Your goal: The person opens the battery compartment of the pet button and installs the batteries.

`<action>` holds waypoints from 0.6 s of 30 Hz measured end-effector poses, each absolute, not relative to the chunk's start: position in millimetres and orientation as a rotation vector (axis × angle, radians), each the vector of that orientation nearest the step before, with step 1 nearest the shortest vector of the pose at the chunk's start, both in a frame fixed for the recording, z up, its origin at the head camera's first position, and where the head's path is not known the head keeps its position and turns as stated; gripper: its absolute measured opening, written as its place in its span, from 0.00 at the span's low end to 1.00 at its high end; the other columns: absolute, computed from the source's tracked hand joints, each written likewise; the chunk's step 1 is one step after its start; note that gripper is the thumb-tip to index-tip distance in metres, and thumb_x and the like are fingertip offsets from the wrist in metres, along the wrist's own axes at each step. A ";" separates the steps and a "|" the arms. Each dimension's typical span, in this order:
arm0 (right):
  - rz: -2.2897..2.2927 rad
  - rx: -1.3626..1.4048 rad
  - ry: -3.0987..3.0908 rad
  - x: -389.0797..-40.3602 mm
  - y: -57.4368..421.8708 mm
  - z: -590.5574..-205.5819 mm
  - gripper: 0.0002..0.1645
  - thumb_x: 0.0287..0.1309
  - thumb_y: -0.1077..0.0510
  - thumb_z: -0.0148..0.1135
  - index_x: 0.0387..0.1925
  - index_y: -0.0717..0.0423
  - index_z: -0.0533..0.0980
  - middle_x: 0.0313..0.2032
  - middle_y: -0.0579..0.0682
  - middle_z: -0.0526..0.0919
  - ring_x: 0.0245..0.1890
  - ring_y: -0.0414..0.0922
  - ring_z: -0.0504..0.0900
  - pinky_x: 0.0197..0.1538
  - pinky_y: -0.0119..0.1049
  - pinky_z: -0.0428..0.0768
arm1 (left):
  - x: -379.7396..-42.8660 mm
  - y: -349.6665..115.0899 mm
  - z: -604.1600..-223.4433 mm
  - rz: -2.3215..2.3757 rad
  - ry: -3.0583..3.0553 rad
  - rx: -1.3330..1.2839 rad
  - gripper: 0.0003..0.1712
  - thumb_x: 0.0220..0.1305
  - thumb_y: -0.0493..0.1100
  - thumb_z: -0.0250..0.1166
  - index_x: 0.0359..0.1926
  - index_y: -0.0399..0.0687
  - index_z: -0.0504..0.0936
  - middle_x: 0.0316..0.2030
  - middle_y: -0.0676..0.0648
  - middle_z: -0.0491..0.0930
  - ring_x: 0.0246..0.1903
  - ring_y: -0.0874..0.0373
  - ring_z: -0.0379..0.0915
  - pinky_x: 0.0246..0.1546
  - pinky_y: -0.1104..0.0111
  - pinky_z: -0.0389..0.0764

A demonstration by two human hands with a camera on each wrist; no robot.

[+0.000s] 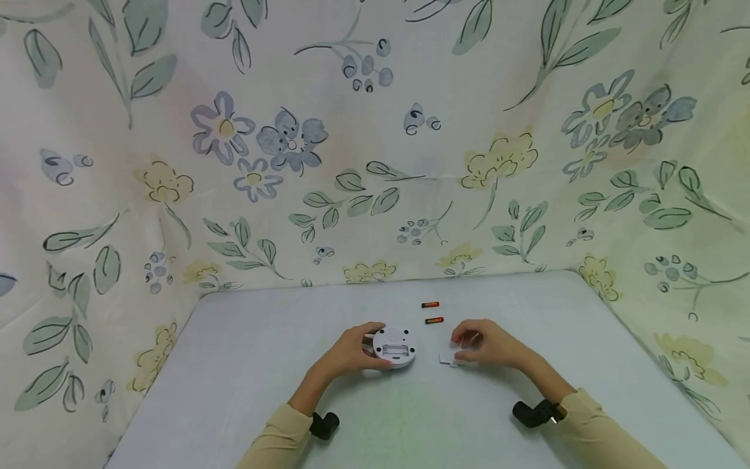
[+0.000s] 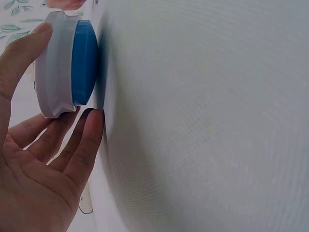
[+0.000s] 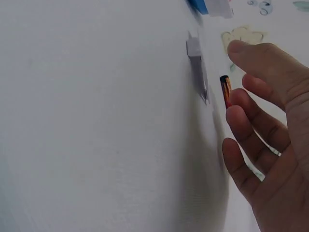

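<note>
My left hand (image 1: 351,352) grips a round white device (image 1: 391,337) by its edge, thumb on one side and fingers on the other. Its underside faces up, showing small dark feet and an uncovered battery compartment. The left wrist view shows the device's blue lower part (image 2: 85,63) turned toward the table. To the right, my right hand (image 1: 492,344) hovers over a small white battery cover (image 1: 446,358), with thumb and fingers apart. In the right wrist view the cover (image 3: 194,48) lies on the table beyond the loosely bent fingers.
Two orange-and-black batteries lie behind the hands: a farther battery (image 1: 430,305) and a nearer battery (image 1: 434,320). The white table (image 1: 263,339) ends at a floral cloth (image 1: 375,143) at the back and sides. A black wrist camera (image 1: 536,413) sits on the right forearm.
</note>
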State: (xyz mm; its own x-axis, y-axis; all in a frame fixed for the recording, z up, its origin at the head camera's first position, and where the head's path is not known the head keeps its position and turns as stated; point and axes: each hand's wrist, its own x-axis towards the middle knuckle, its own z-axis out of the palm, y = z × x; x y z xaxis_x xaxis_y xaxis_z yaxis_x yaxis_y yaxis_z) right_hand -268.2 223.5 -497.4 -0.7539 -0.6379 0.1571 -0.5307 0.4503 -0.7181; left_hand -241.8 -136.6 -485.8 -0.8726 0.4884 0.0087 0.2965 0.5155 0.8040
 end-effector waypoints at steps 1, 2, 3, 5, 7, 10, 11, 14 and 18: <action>-1.202 -1.036 2.567 -269.8 224.7 -497.6 0.16 0.58 0.53 0.77 0.44 0.54 0.81 0.39 0.47 0.83 0.38 0.46 0.79 0.43 0.38 0.80 | -241.9 -136.7 -486.1 1.285 2.537 0.668 0.46 0.54 0.47 0.81 0.70 0.38 0.71 0.58 0.39 0.77 0.49 0.50 0.79 0.44 0.64 0.81; -1.212 -1.032 2.579 -271.8 225.6 -498.2 0.16 0.58 0.54 0.77 0.44 0.54 0.81 0.40 0.48 0.83 0.38 0.46 0.79 0.42 0.38 0.80 | -241.9 -136.7 -486.5 1.287 2.537 0.668 0.46 0.54 0.47 0.81 0.70 0.38 0.71 0.58 0.39 0.77 0.49 0.50 0.79 0.44 0.64 0.81; -1.227 -1.024 2.588 -273.8 226.5 -498.7 0.16 0.58 0.55 0.77 0.45 0.55 0.81 0.40 0.49 0.83 0.38 0.46 0.80 0.42 0.38 0.81 | -241.9 -136.7 -486.8 1.287 2.537 0.667 0.47 0.54 0.48 0.81 0.70 0.38 0.71 0.58 0.39 0.76 0.49 0.50 0.79 0.44 0.64 0.81; -1.255 -1.006 2.607 -277.5 228.1 -499.1 0.16 0.58 0.56 0.76 0.45 0.57 0.81 0.41 0.50 0.83 0.38 0.47 0.80 0.42 0.38 0.81 | -242.1 -136.7 -486.8 1.287 2.538 0.669 0.46 0.54 0.48 0.81 0.70 0.38 0.71 0.58 0.39 0.76 0.49 0.50 0.79 0.45 0.64 0.81; -1.279 -0.977 2.621 -280.2 230.0 -498.9 0.17 0.58 0.58 0.76 0.46 0.58 0.81 0.42 0.51 0.83 0.39 0.48 0.80 0.42 0.39 0.81 | -242.0 -136.6 -486.8 1.285 2.538 0.671 0.46 0.54 0.48 0.81 0.70 0.38 0.71 0.58 0.39 0.76 0.49 0.50 0.79 0.45 0.64 0.81; -1.298 -0.940 2.633 -285.2 232.7 -499.8 0.19 0.59 0.60 0.75 0.49 0.61 0.80 0.44 0.54 0.83 0.41 0.50 0.81 0.43 0.40 0.82 | -241.6 -136.4 -486.3 1.287 2.537 0.677 0.46 0.54 0.47 0.81 0.70 0.37 0.71 0.58 0.39 0.77 0.49 0.49 0.79 0.44 0.65 0.81; -1.297 -0.932 2.643 -287.5 233.7 -501.0 0.19 0.59 0.60 0.75 0.49 0.62 0.80 0.45 0.54 0.83 0.41 0.51 0.81 0.43 0.41 0.82 | -241.5 -136.5 -486.1 1.289 2.536 0.679 0.46 0.54 0.47 0.81 0.70 0.37 0.71 0.58 0.39 0.77 0.50 0.49 0.79 0.44 0.65 0.81; -1.293 -0.912 2.678 -295.3 236.8 -505.2 0.20 0.58 0.62 0.75 0.50 0.64 0.79 0.45 0.56 0.82 0.41 0.52 0.81 0.44 0.41 0.82 | -241.2 -136.7 -485.7 1.294 2.531 0.681 0.46 0.54 0.47 0.81 0.70 0.37 0.71 0.58 0.40 0.77 0.50 0.49 0.79 0.44 0.66 0.81; -1.304 -0.875 2.726 -304.7 238.9 -508.0 0.20 0.58 0.61 0.76 0.50 0.62 0.79 0.45 0.54 0.82 0.42 0.50 0.81 0.45 0.40 0.82 | -241.0 -137.4 -485.8 1.297 2.532 0.681 0.46 0.54 0.46 0.81 0.70 0.37 0.71 0.58 0.39 0.76 0.50 0.49 0.79 0.44 0.66 0.81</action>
